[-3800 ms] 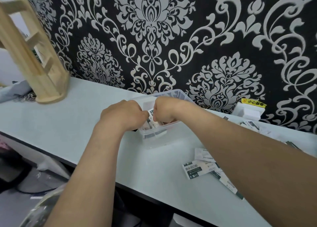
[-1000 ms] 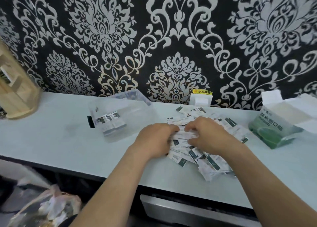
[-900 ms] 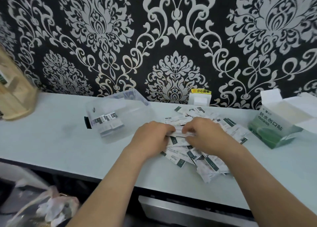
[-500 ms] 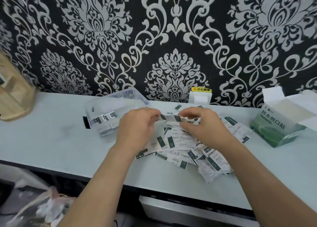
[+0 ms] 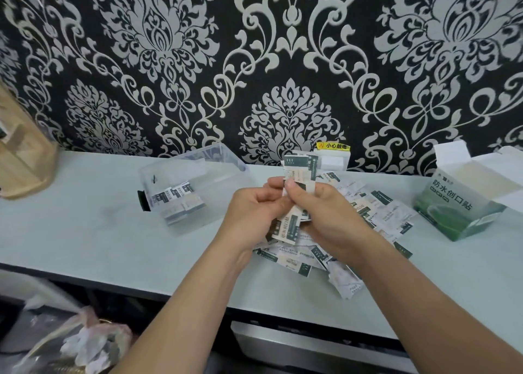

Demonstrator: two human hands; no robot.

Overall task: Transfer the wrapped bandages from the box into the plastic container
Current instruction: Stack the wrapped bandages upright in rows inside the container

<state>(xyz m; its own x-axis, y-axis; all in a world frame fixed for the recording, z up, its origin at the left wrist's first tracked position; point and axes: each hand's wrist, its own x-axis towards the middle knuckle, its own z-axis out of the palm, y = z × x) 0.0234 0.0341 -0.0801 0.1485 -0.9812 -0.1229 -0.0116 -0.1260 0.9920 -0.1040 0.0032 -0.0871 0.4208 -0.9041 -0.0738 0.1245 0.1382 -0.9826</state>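
While both hands meet above the pale table [image 5: 85,232], they share one fanned bundle of wrapped bandages [image 5: 298,167]. The left hand [image 5: 254,212] curls round the bundle's lower end. The right hand [image 5: 328,218] pinches it higher up, thumb on the front. The strips stand roughly upright, white with dark green ends; their print is too small to read.

Loose pile of wrapped bandages [image 5: 379,206]: on the table under the hands, spreading toward 4 o'clock. Overlapped, count not possible.

Plastic container [image 5: 195,164]: one, clear, open-topped, at 10 o'clock from the hands, near the wall. A small stack of bandages [image 5: 178,198] lies inside it; several, exact number unclear.

Box [image 5: 455,204]: one, green, at 3 o'clock, top flaps open. Front reads 防水创口贴.

Yellow sticker [image 5: 335,146]: one, at 12 o'clock on the wall just behind the bundle, reads 小心触电. It sits on top of a white block [image 5: 334,161].

Wooden rack [image 5: 22,158]: one, at 9 o'clock, at the far table end, partly out of view.

Plastic bag [image 5: 93,342]: at 7 o'clock, below the table edge, crumpled.
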